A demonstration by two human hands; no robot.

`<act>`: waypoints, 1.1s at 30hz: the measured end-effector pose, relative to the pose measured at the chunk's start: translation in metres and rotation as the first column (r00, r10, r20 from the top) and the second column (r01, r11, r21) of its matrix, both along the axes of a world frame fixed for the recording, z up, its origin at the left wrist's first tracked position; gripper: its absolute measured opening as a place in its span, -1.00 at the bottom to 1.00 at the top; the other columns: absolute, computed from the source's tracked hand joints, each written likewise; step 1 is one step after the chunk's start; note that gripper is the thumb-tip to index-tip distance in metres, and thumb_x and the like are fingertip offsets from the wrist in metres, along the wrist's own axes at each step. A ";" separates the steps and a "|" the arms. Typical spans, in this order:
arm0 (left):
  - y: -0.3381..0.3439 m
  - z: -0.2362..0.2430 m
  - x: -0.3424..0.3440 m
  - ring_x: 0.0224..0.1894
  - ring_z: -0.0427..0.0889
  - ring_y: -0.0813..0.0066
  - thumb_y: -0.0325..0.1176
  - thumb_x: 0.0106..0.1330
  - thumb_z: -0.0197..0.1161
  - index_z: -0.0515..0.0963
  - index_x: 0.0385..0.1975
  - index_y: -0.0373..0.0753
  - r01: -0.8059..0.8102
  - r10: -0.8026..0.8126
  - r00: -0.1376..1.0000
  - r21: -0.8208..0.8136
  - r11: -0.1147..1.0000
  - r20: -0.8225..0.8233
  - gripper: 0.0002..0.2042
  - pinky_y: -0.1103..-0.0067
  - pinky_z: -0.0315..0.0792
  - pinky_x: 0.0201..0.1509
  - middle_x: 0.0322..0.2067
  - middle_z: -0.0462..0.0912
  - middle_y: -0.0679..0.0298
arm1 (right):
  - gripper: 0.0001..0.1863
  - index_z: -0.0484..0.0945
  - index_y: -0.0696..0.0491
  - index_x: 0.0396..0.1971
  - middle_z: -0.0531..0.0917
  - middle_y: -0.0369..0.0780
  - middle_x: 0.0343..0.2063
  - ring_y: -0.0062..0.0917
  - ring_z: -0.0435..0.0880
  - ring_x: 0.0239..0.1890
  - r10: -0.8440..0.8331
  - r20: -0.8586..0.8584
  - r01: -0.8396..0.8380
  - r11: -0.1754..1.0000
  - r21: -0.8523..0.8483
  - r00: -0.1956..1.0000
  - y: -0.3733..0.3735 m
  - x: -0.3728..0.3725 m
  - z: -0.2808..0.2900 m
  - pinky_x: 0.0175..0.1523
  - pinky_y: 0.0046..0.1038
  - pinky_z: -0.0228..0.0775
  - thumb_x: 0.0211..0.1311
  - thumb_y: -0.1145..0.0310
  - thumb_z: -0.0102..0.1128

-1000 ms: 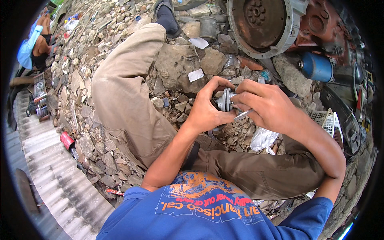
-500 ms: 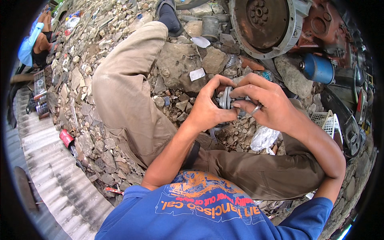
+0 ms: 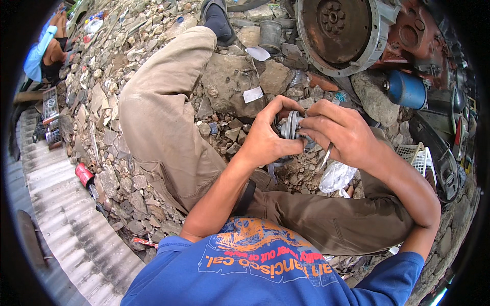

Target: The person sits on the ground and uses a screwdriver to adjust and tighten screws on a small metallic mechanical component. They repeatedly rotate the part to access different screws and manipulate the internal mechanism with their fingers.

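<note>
My left hand (image 3: 264, 136) is closed round a grey metal part (image 3: 291, 125) with round, flanged discs, thumb below and fingers above. My right hand (image 3: 346, 133) is at the part's right side, its fingertips touching it. A slender metal rod-like tool (image 3: 327, 155) sticks out from between the fingers of that hand, its thin end pointing down toward the stones. My fingers hide much of the part's right side and the tool's upper end.
Broken stones cover the ground, with a clear plastic bag (image 3: 338, 177) below my right hand. A large engine housing (image 3: 375, 38) and a blue canister (image 3: 407, 90) lie at upper right. Corrugated sheet (image 3: 66, 219) runs along the left; another person (image 3: 38, 58) is at far upper left.
My right fingers have shifted on the metal part, and the slender tool now shows longer and points down. My left hand keeps its hold in nearly the same place.
</note>
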State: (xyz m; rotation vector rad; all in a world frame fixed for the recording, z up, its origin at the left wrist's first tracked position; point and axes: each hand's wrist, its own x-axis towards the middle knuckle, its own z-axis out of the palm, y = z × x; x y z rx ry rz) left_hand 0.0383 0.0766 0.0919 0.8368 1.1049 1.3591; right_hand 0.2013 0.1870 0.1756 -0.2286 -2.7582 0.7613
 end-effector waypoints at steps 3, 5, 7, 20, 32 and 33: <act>0.000 0.002 0.000 -0.17 0.49 0.65 -0.49 -0.16 0.45 0.45 -0.05 -0.28 0.000 0.000 1.000 -0.009 1.000 -0.006 -0.44 0.63 0.42 -0.06 -0.25 0.57 0.34 | -0.74 0.57 0.14 -0.20 0.55 -0.15 -0.27 -0.18 0.66 -0.31 -0.015 -0.023 0.013 0.998 -0.055 1.000 -0.001 -0.002 0.000 -0.27 -0.24 0.53 0.09 0.54 0.36; 0.000 0.003 -0.001 -0.18 0.48 0.66 -0.48 -0.16 0.45 0.45 -0.06 -0.28 -0.001 0.001 1.000 -0.008 1.000 -0.005 -0.45 0.63 0.41 -0.06 -0.26 0.57 0.34 | -0.75 0.57 0.14 -0.21 0.55 -0.14 -0.26 -0.19 0.66 -0.31 -0.039 -0.045 0.034 0.994 -0.106 0.998 -0.004 -0.006 0.005 -0.27 -0.25 0.53 0.09 0.54 0.37; -0.001 0.002 -0.001 -0.17 0.47 0.66 -0.47 -0.16 0.46 0.45 -0.06 -0.27 0.000 0.000 1.000 -0.008 1.000 -0.007 -0.45 0.63 0.41 -0.06 -0.26 0.57 0.35 | -0.74 0.57 0.15 -0.20 0.55 -0.14 -0.26 -0.18 0.65 -0.31 -0.032 0.001 0.032 0.996 -0.087 0.999 -0.002 -0.003 0.005 -0.27 -0.25 0.52 0.09 0.55 0.36; 0.000 -0.001 -0.001 -0.18 0.49 0.64 -0.48 -0.18 0.43 0.47 -0.05 -0.27 -0.019 0.020 0.995 0.007 1.000 -0.100 -0.44 0.63 0.39 -0.05 -0.26 0.57 0.34 | -0.77 0.58 0.19 -0.21 0.55 -0.12 -0.28 -0.18 0.65 -0.29 -0.023 0.006 0.024 0.993 -0.117 1.000 0.000 -0.001 0.002 -0.26 -0.26 0.51 0.11 0.58 0.36; 0.000 0.008 -0.004 -0.06 0.56 0.54 -0.48 -0.23 0.46 0.47 -0.06 -0.31 -0.003 0.002 0.988 -0.008 1.000 -0.157 -0.41 0.55 0.44 0.07 -0.20 0.60 0.25 | -0.70 0.56 0.15 -0.16 0.55 -0.13 -0.24 -0.16 0.65 -0.25 -0.018 0.009 0.018 1.000 -0.015 1.000 -0.003 0.000 -0.001 -0.24 -0.23 0.53 0.08 0.55 0.37; 0.000 0.007 -0.003 -0.06 0.56 0.53 -0.48 -0.23 0.46 0.47 -0.06 -0.31 -0.008 0.008 0.988 -0.004 1.000 -0.153 -0.41 0.55 0.44 0.08 -0.19 0.60 0.24 | -0.69 0.55 0.14 -0.15 0.55 -0.13 -0.24 -0.16 0.65 -0.25 -0.022 0.014 0.022 0.999 -0.041 1.000 -0.003 -0.001 0.001 -0.23 -0.23 0.53 0.07 0.55 0.37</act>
